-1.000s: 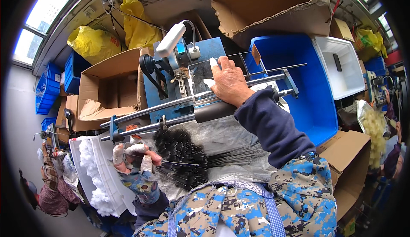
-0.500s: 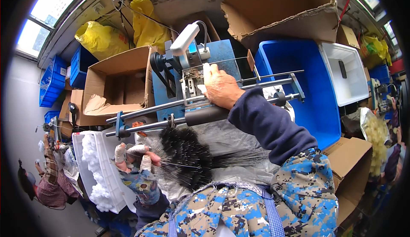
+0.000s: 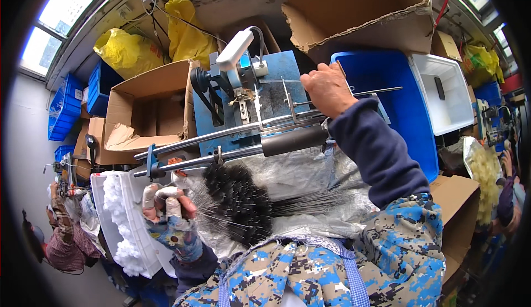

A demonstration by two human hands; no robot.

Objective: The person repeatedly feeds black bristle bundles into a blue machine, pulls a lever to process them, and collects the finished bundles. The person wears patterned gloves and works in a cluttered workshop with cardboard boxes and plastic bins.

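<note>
My right hand (image 3: pixel 331 89) is closed round the brown upright plate (image 3: pixel 342 68) at the right end of the sliding carriage on a small bench machine. The carriage has a dark grey sleeve (image 3: pixel 295 140) and rides on two steel rods (image 3: pixel 199 140) in front of the blue machine base (image 3: pixel 282 66). My left hand (image 3: pixel 170 203), its fingers wrapped in white tape, is curled beside a heap of black-bristled wire brushes (image 3: pixel 238 202). Thin wire stems fan out close to its fingertips; whether it pinches one cannot be made out. The brushes lie on a grey plastic sheet (image 3: pixel 293 177).
A white lamp (image 3: pixel 235 50) stands over the machine. Left are an opened cardboard box (image 3: pixel 118 113) and a white tray (image 3: pixel 150 235) with fluffy white pieces (image 3: pixel 115 196). Right are a blue bin (image 3: pixel 423 135) and a white bin (image 3: pixel 459 108). Other people work at both sides.
My right hand has moved right from the machine's middle to the upright plate, and the carriage has slid right. The wire seen in my left hand no longer shows clearly.
</note>
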